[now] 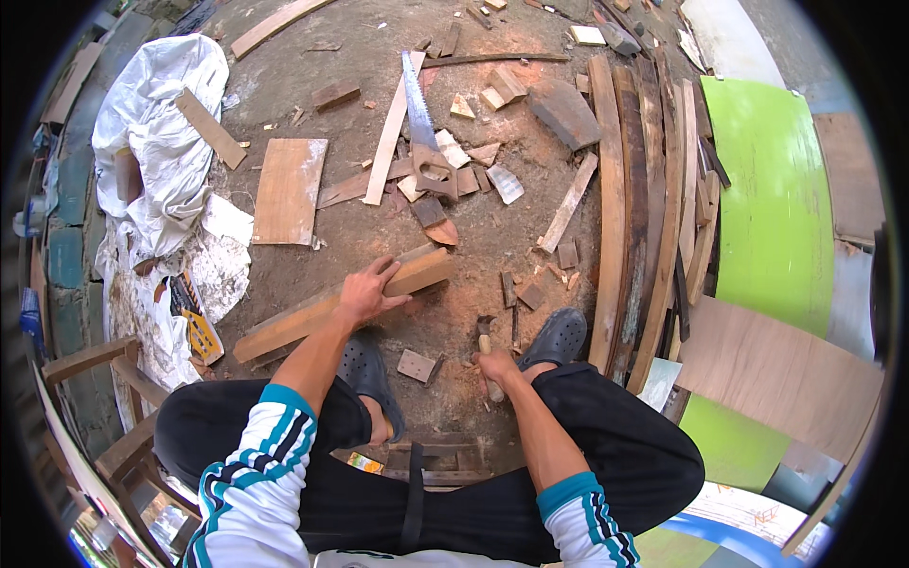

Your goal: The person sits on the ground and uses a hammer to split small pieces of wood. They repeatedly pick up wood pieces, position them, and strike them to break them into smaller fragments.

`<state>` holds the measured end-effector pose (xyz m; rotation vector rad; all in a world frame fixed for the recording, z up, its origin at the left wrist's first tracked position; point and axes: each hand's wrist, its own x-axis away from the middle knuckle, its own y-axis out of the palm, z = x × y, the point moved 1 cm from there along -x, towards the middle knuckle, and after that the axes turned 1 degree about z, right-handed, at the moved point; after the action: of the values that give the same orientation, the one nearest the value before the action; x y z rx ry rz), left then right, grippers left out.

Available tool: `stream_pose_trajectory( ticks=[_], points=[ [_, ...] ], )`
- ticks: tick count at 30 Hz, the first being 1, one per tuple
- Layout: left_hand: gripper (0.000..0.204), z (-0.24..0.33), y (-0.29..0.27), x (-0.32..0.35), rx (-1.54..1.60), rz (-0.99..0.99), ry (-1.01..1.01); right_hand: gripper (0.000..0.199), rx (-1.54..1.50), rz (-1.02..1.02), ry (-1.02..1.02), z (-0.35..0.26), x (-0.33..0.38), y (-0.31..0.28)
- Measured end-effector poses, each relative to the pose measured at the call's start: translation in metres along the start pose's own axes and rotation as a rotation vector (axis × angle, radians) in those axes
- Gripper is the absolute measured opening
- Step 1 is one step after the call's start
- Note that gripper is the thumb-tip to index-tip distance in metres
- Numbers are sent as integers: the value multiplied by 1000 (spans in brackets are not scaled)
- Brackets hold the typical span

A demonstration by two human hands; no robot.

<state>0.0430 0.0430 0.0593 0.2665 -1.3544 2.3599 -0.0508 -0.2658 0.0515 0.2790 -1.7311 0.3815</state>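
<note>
Right hand point(494, 367), fist wrapped round what looks like a hammer point(487, 352) handle, head low by the shoes; left hand point(365, 293) spread flat, steadying wooden beam point(341, 305) on sawdusty ground; handsaw point(420, 133) beyond.

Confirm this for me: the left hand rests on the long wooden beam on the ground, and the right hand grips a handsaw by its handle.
Not quite. The left hand does rest on the long wooden beam, but the right hand grips a hammer by its wooden handle, not a handsaw. The handsaw lies untouched on the ground farther ahead, as the head view shows.
</note>
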Motion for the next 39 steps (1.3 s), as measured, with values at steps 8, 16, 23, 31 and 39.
stream_pose_trajectory(
  ticks=[8, 16, 23, 31, 39],
  points=[
    [75, -19, 30, 4, -282, 158, 254, 39, 83, -2, -81, -7, 12, -3],
    [81, 7, 29, -1, -255, -75, 32, 42, 188, -26, -43, 9, -13, -14],
    [80, 9, 34, 16, -274, 27, -34, 36, 296, -16, -134, 14, -36, -13],
    [92, 35, 24, -3, -291, -135, -171, 33, 454, -110, -96, 4, -40, -15],
    [96, 20, 28, 1, -353, -154, -178, 34, 558, -127, -129, -2, -40, -13]
  ],
)
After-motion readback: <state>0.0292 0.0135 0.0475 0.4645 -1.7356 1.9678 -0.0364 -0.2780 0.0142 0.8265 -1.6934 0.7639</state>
